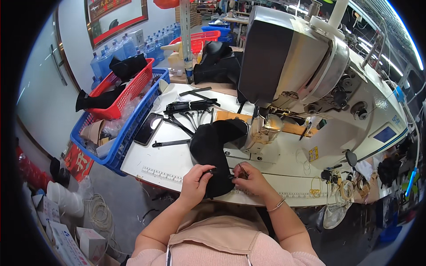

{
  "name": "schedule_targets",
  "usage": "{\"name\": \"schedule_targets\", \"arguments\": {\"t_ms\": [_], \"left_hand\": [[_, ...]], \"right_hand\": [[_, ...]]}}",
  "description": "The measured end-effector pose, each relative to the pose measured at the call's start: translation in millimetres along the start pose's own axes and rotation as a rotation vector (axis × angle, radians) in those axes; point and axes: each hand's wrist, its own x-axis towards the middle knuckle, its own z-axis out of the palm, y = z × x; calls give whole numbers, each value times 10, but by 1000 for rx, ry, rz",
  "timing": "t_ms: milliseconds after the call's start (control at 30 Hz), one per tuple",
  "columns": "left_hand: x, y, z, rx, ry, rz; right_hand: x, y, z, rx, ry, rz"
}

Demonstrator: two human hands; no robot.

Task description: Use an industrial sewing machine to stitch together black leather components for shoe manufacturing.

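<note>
A black boot upper (pixel 209 155) lies bent over the front edge of the white sewing machine table (pixel 137 162), its upper part reaching toward the machine's post. At its left edge my left hand (pixel 197 182) is closed, pinching the black material between thumb and fingers. My right hand (pixel 249 178) is closed at the opposite edge, fingertips pressed together at a small dark piece; a thin dark object shows in its grip, too small to name. Behind the upper lies a bundle of black straps (pixel 188 106), and one loose strap (pixel 171 143) points at it.
The large sewing machine (pixel 306 66) rises at the right. A phone (pixel 148 129) rests on the table's left side, beside a blue crate (pixel 111 155) carrying a red basket (pixel 126 95) with black uppers. A ruler strip (pixel 162 174) runs along the front edge.
</note>
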Motion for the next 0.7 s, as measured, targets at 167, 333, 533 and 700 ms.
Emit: {"name": "schedule_targets", "arguments": {"t_ms": [167,333,533,700], "left_hand": [[25,118,-115,-96,-41,-133],[31,87,-14,-185,136,-170],[38,117,69,-58,228,-79],[67,236,21,-48,228,-13]], "right_hand": [[-5,-210,40,367,-21,162],[79,-416,185,191,5,26],[92,-602,290,-41,43,-81],[81,-707,206,-94,36,-254]]}}
